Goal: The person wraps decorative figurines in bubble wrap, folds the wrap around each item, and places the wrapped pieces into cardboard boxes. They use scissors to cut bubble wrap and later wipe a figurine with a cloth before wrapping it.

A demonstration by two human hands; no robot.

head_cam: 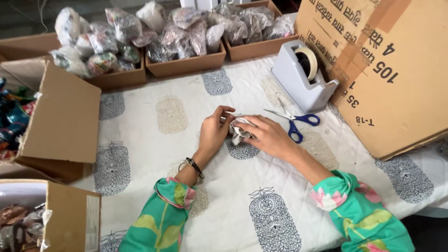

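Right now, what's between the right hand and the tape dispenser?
Head view: blue-handled scissors lie on the cloth between the right hand and the tape dispenser.

Both forearms reached forward from the bottom edge of the view and converged toward the middle, the sleeves of green fabric with pink and yellow flowers pushed up near the elbows. The left hand [213, 133] stood on its outer edge, back toward the camera, wrist slightly bent, with the thumb and forefinger pinched together at the top. A dark band and a thin bangle circled the left wrist. The right hand [267, 135] lay palm down, fingers curled and pointed toward the left hand, their tips pressed close together. The two hands nearly touched at the fingertips.
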